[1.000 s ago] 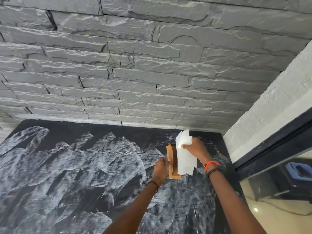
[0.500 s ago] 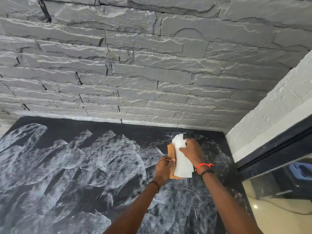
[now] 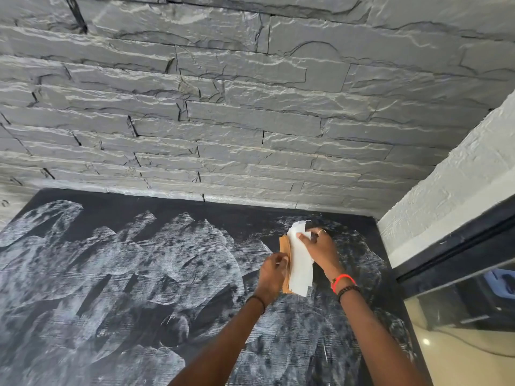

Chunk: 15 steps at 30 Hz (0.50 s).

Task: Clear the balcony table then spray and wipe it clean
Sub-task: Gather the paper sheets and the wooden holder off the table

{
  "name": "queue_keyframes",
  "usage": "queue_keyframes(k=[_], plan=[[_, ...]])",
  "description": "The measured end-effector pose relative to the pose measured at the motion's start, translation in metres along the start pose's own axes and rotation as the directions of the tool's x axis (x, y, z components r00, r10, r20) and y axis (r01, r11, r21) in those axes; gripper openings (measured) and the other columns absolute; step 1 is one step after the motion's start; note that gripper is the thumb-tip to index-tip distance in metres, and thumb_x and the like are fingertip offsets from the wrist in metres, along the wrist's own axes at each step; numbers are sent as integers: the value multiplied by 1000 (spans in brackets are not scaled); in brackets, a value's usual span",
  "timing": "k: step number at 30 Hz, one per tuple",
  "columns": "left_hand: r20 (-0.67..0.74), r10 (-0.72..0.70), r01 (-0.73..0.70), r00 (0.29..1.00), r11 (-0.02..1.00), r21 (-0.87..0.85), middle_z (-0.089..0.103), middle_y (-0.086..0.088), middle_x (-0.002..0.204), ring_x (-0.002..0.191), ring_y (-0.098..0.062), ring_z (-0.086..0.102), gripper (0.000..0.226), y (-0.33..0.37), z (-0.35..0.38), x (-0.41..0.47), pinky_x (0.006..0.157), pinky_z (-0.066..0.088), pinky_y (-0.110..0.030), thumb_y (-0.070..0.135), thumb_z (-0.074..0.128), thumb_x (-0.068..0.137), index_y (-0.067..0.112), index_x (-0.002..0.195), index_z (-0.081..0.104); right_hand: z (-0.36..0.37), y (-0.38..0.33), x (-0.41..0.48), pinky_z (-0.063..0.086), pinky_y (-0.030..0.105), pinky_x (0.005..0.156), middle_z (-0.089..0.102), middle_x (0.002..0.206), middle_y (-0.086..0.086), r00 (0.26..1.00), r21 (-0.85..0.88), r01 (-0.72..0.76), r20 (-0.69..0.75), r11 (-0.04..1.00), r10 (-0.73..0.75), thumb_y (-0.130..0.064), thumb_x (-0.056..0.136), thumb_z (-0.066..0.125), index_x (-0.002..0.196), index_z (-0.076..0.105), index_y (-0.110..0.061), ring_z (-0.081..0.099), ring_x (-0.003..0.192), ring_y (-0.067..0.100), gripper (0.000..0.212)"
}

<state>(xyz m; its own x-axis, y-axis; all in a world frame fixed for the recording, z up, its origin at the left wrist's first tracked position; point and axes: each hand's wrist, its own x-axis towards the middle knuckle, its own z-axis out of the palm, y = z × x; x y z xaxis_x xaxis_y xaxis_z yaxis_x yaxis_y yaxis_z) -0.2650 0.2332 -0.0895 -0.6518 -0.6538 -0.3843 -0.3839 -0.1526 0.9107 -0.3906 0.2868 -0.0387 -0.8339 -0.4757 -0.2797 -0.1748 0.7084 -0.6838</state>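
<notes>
Two hands are sharing one object here, so the whole thing is coming down to how that object is lying between them. The wooden holder (image 3: 284, 244) is standing on edge over the far right part of the table (image 3: 111, 274), with its long axis running near to far, roughly in line with both forearms. A stack of white napkins (image 3: 300, 264) is lying against its right face and poking out past its far end.

The left hand (image 3: 271, 270) is curling around the holder's near left side and gripping the wood. The right hand (image 3: 317, 249) is coming over from the right and clamping the napkins near their far end, with one finger (image 3: 301, 235) lying flat on the paper.

Both hands are about equally close, left on wood, right on paper. I'm guessing the left is bracing while the right is either tucking the napkins in or sliding them along that near-far line, can't say which. I also can't tell if the holder is touching the tabletop or being held just above it.

The table itself is showing whitish wipe streaks all over, so I'm thinking the wiping part is mostly underway or done.
</notes>
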Motion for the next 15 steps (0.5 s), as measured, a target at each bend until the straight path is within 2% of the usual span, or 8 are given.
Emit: queue_keyframes(k=[2, 3, 5, 6, 8, 10, 13, 15], plan=[[7, -16, 16, 1000, 1000, -5, 61, -8, 121, 112, -22, 56, 31, 1, -1, 2, 95, 46, -29, 7, 40, 101, 4, 126, 58, -2, 6, -1, 41, 30, 67, 59, 83, 7, 987, 280, -159, 41, 947, 154, -48, 89, 55, 92, 60, -5, 54, 73, 21, 43], [14, -26, 26, 1000, 1000, -7, 60, -9, 126, 117, -24, 55, 34, 1, -1, 3, 101, 44, -32, 1, 38, 99, 3, 127, 58, -1, 13, -1, 43, 32, 69, 60, 86, 7, 970, 402, -243, 100, 883, 221, -52, 90, 51, 87, 59, -8, 55, 76, 21, 45], [29, -49, 50, 998, 998, -23, 58, -10, 132, 124, -25, 52, 42, 3, -1, 5, 108, 41, -36, -10, 35, 95, 1, 130, 56, 1, 24, -7, 49, 32, 69, 65, 94, 4, 934, 572, -356, 223, 739, 278, -56, 91, 46, 94, 62, -16, 61, 86, 19, 43], [39, -57, 58, 998, 998, -35, 57, -9, 133, 124, -24, 51, 45, 4, -1, 5, 109, 40, -34, -13, 35, 93, 0, 131, 55, 3, 29, -10, 49, 29, 63, 67, 88, 2, 923, 614, -384, 266, 689, 278, -54, 93, 44, 95, 63, -16, 63, 80, 16, 42], [67, -61, 65, 996, 997, -52, 55, -3, 129, 121, -19, 51, 45, 6, -1, 2, 106, 40, -29, -14, 34, 94, -2, 133, 53, 7, 30, -16, 44, 24, 51, 62, 59, -4, 914, 649, -405, 314, 644, 258, -46, 96, 40, 82, 59, -14, 58, 58, 9, 40], [76, -46, 50, 996, 997, -51, 55, 0, 125, 121, -21, 53, 42, 5, 0, 0, 102, 42, -28, -12, 36, 95, -2, 132, 53, 12, 29, -20, 40, 24, 47, 54, 46, -6, 913, 645, -409, 292, 646, 287, -36, 98, 45, 71, 54, -13, 50, 50, 10, 36], [51, -52, 56, 997, 995, -80, 60, -4, 127, 121, -21, 53, 42, 3, 2, -2, 106, 42, -34, -12, 38, 94, -3, 131, 54, 13, 31, -23, 40, 19, 41, 59, 54, 1, 919, 627, -394, 271, 672, 286, -12, 94, 51, 71, 54, -11, 53, 43, 10, 23], [56, -41, 46, 998, 995, -85, 64, 8, 112, 112, -16, 51, 44, 7, 0, -8, 99, 42, -28, -17, 37, 91, -8, 130, 53, 17, 36, -27, 47, 23, 51, 68, 76, 12, 927, 631, -374, 267, 680, 263, -9, 92, 52, 82, 61, -9, 61, 52, 13, 14]])
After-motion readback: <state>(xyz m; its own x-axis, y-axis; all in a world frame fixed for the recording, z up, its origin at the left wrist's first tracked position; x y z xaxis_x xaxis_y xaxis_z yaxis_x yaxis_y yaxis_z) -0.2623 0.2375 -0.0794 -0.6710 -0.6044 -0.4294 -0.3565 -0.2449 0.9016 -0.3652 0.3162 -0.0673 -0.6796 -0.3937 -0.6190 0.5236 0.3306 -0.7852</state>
